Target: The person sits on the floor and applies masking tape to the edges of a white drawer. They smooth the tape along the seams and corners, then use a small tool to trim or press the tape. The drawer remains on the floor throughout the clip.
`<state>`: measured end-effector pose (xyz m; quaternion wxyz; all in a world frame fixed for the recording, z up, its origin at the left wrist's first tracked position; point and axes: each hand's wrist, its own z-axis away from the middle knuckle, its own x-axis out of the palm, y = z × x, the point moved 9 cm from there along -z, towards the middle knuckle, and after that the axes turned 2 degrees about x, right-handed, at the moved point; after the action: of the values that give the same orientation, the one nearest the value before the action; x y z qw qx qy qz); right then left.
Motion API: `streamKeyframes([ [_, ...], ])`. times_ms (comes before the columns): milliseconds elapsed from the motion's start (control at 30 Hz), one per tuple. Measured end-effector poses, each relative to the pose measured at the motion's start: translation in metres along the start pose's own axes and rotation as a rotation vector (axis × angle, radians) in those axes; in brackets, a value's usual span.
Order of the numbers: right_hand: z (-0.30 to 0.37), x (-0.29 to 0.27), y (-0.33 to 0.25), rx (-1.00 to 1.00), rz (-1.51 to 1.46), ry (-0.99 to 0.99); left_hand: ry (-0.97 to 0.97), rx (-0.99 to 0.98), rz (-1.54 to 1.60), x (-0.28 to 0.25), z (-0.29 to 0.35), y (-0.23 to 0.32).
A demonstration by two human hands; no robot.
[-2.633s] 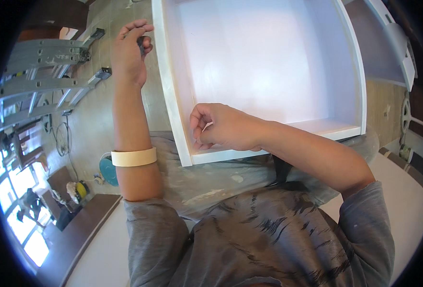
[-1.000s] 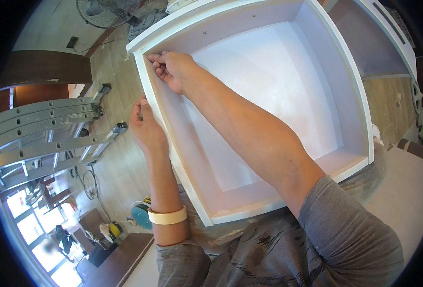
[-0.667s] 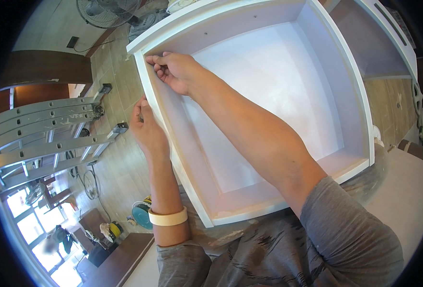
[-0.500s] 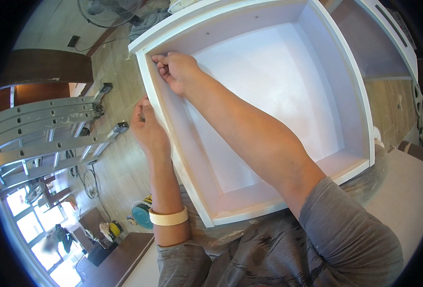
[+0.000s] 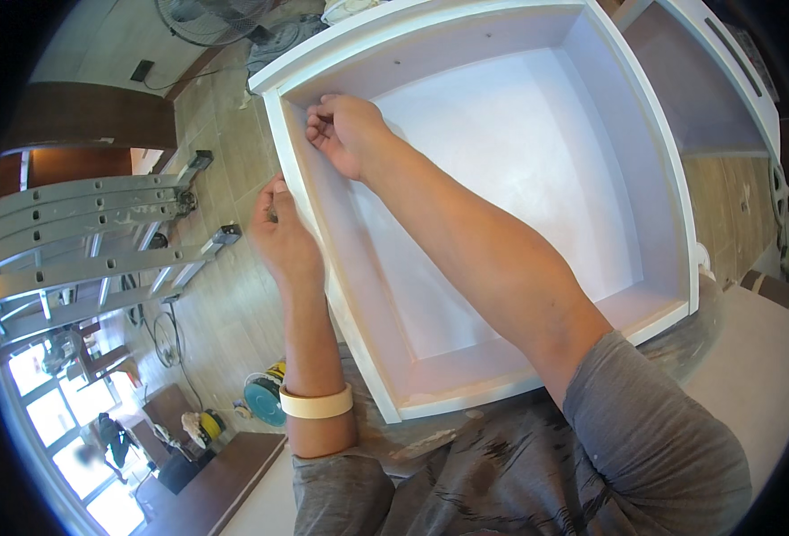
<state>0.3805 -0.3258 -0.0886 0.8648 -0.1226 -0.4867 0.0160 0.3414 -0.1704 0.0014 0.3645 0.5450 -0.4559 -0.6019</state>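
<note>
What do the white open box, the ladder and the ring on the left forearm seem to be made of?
White open box: probably painted wood or board; smooth white, with tan tones along the inner edges.
Ladder: likely aluminium; grey metallic rails with whitish smears.
Cream ring: perhaps a masking-tape roll, matte and pale; exact material unclear.

White drawer (image 5: 537,179) lies open side up, skewed toward 11 o'clock. Two dark spots (image 5: 398,62) mark its 12 o'clock wall (image 5: 448,54).

A metal ladder (image 5: 100,267), a caged fan (image 5: 211,16) and a teal round object (image 5: 263,399) toward the left.
</note>
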Motion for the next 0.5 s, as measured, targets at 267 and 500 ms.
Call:
streamKeyframes([
  [267,0.019,0.019,-0.013,-0.334,0.374,-0.005,0.005,0.001,-0.007,0.001,0.003,0.006],
  [500,0.019,0.022,-0.01,-0.32,0.477,0.101,0.002,0.006,-0.057,0.0,0.004,0.009],
])
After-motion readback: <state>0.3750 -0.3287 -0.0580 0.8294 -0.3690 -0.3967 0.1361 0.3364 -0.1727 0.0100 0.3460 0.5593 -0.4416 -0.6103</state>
